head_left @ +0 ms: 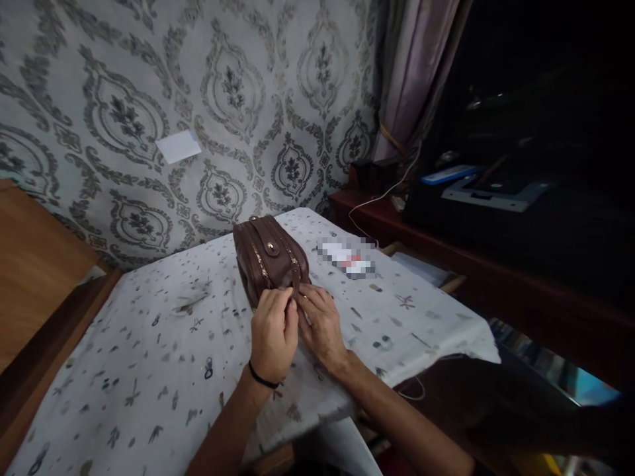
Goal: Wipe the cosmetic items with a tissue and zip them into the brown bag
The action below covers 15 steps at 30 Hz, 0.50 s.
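A brown leather toiletry bag stands on the patterned white cloth, with gold zippers along its top and a flat strap fastened by gold studs. My left hand, wearing a black wristband, is closed in a pinch at the bag's near end, by a small leather loop. Beside it, my right hand bends its fingers against the near right corner of the bag. Both sets of fingertips are partly hidden, so their exact hold on the leather is hard to see.
White printed cloth covers the table. A blurred-out white and red item lies right of the bag, and a crumpled pale item lies left. A dark red cabinet with a thin white cable borders the right; wooden furniture borders the left.
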Each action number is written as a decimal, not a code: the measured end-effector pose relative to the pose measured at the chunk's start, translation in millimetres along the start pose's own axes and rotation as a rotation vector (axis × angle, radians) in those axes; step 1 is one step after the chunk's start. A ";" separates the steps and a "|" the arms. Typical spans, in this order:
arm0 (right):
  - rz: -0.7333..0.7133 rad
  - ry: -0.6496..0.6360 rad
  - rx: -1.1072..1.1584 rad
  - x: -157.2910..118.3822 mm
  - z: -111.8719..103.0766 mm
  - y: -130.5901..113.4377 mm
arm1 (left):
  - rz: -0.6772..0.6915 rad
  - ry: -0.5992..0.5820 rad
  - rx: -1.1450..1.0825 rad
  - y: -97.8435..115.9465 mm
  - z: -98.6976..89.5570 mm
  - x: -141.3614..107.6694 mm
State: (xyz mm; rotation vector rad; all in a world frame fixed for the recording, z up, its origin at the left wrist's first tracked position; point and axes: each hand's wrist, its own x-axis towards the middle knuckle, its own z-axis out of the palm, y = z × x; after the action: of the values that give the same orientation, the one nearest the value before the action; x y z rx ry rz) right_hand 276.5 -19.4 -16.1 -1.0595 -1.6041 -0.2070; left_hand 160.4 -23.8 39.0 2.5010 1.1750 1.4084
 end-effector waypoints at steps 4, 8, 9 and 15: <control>-0.025 -0.002 0.010 -0.8 1.7 -0.1 | -0.003 0.009 0.001 0.0 1.1 -1.9; -0.023 -0.024 0.031 -1.3 2.4 0.5 | 0.009 0.013 0.006 -0.9 2.4 -3.8; -0.023 -0.029 0.036 -1.1 2.4 0.6 | 0.015 0.013 0.003 -1.2 2.6 -4.2; -0.029 -0.028 0.034 -0.3 2.6 0.3 | 0.044 0.024 -0.015 -2.0 4.1 -5.9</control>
State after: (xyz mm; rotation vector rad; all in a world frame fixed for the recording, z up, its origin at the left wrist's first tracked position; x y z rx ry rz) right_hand 274.9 -17.7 -17.3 -1.0180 -1.6429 -0.1845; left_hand 160.5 -24.8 31.6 2.5215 1.1156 1.4558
